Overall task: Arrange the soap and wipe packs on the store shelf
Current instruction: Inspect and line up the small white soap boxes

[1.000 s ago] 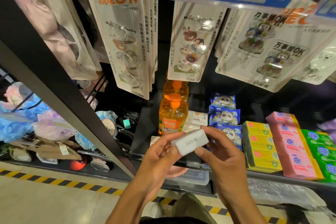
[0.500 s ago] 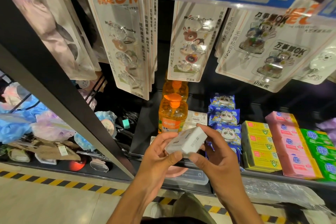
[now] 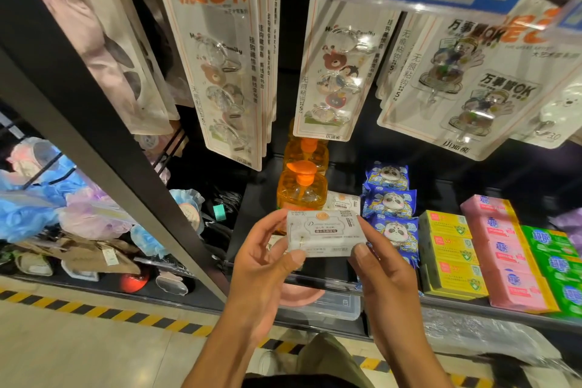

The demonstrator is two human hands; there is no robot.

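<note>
Store shelf [image 3: 256, 214]; white pack [image 3: 326, 235] crosswise, print upright

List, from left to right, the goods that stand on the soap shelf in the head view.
Orange pump bottles → blue panda packs → yellow boxes → pink packs → green packs. The white pack held in front overlaps the row, so it is left out.

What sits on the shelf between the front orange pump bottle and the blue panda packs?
One white pack, partly behind the held pack, in the head view.
</note>
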